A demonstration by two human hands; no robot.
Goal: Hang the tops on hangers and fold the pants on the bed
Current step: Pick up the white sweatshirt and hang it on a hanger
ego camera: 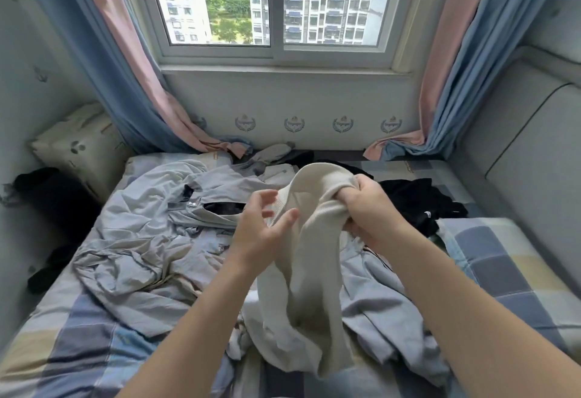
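Cream ribbed knit top [311, 272], soft and limp, hangs at the middle of the view above the checked blue-and-yellow bed sheet [509, 272], its lower end trailing toward 6 o'clock onto the clothes below. The right hand [374, 212] is clenched round a bunched upper part of it. The left hand [261, 228], at 9 o'clock of that grip, has its fingers spread and loosely curved beside the knit's edge, grasping nothing. A crumpled heap of pale grey-blue garments [151, 240] lies toward 9 o'clock and a black garment [418, 199] toward 2 o'clock.

This looks like the sorting-out stage: finding the top's neckline or shoulders. The next move probably calls for the left hand to take the other shoulder and spread the knit flat. No hanger is in view.
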